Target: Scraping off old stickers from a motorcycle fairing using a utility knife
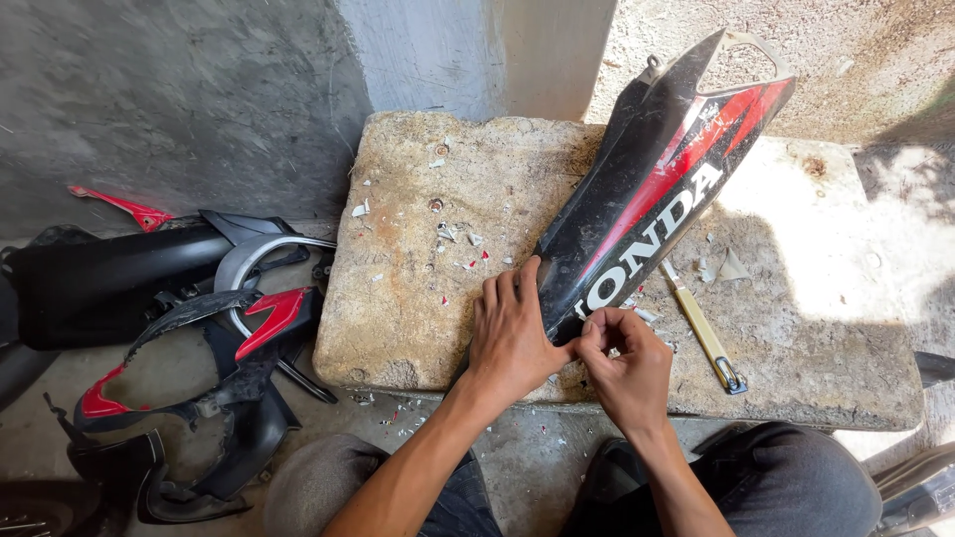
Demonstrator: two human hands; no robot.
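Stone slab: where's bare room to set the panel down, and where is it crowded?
The stone slab is barest at its left half, between the wall and the black-and-red fairing panel, with only small chips. The sunlit right end past the yellow-handled tool is free too. Crowded: the near edge, where left hand and right hand pinch the panel's tip.

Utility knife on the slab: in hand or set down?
Set down. The yellow-handled knife lies flat on the stone slab, right of the fairing panel; both hands, left and right, are on the panel.
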